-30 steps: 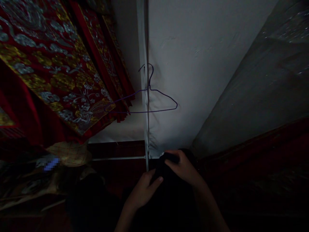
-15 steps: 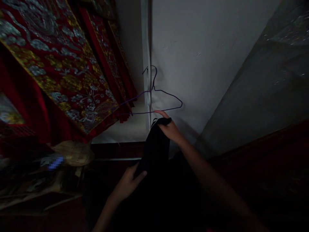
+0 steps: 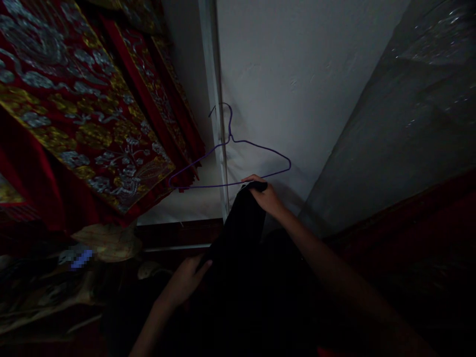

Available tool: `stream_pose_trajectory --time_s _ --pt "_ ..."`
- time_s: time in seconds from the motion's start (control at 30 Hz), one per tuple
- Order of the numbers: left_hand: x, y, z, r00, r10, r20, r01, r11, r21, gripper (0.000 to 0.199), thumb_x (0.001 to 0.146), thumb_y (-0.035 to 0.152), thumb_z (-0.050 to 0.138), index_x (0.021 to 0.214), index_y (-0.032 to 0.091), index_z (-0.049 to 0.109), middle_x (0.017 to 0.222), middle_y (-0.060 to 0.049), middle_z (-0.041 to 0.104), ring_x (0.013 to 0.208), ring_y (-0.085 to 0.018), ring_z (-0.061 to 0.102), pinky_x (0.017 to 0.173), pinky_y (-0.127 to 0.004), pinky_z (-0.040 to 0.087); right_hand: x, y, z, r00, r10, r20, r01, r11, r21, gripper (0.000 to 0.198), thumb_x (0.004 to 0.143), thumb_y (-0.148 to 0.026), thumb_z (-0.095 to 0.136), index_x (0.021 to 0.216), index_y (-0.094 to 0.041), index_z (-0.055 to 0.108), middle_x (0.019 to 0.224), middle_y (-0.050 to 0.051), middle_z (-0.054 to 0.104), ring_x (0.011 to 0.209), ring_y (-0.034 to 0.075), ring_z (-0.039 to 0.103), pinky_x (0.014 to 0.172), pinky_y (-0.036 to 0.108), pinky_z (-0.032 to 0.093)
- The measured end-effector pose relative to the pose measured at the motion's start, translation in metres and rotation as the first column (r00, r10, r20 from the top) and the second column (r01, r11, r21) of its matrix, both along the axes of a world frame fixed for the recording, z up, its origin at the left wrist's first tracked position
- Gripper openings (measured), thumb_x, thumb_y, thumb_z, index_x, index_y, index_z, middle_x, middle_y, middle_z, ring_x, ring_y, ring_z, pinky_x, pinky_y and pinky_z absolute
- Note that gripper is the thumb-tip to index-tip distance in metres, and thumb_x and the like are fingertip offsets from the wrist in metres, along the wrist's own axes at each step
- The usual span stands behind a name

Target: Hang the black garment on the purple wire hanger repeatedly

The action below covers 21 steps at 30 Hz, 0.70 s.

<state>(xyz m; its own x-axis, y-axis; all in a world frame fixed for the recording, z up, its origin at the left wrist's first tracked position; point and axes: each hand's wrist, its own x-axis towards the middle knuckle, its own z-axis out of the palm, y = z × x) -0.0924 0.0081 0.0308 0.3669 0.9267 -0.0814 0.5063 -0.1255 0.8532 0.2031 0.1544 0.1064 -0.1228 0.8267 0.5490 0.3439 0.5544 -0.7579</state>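
Observation:
A thin purple wire clothes hanger hangs by its hook on a pale upright post. Just under its bottom bar, my right hand grips the upper end of a black garment, the fingers reaching up to the bar. Whether the cloth touches the bar I cannot tell. Lower and to the left, my left hand is closed on the same garment, its thumb lying over the cloth. The garment's lower part merges into the darkness, so its kind is unclear.
Left of the post hangs a red cloth embroidered in gold and silver. A pale wall stands behind the hanger. Clear plastic sheeting covers the right side. A low cluttered shelf is at lower left, beside a checked bundle.
The hanger has swung so that more of its width shows. My left hand has shifted left and slightly down with the cloth; my right hand still holds the garment's top near the bar.

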Motion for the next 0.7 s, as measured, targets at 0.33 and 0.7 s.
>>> stream_pose_trajectory --time_s 0.33,0.7 --pt "-0.010 0.020 0.033 0.993 -0.011 -0.122 0.020 0.997 0.070 0.039 0.096 0.047 0.050 0.109 0.021 0.077 0.108 -0.007 0.078 0.097 -0.029 0.072 0.091 -0.037 0.053 0.030 -0.036 0.028 1.000 -0.012 0.008 0.012 0.999 -0.051 0.008 0.082 -0.023 0.053 0.079 -0.022 0.060 0.074 0.000 0.062 0.079 0.020 0.059 0.073 0.029 0.044" --pt "-0.061 0.042 0.051 0.928 0.091 -0.360 -0.022 0.981 0.191 0.045 0.095 0.050 0.047 0.113 0.019 0.075 0.113 -0.010 0.077 0.101 -0.032 0.072 0.095 -0.041 0.052 0.020 -0.050 0.042 0.998 -0.032 0.046 0.034 0.999 -0.040 0.009 0.080 -0.024 0.051 0.072 -0.021 0.049 0.065 -0.004 0.043 0.064 0.013 0.042 0.060 0.025 0.031"
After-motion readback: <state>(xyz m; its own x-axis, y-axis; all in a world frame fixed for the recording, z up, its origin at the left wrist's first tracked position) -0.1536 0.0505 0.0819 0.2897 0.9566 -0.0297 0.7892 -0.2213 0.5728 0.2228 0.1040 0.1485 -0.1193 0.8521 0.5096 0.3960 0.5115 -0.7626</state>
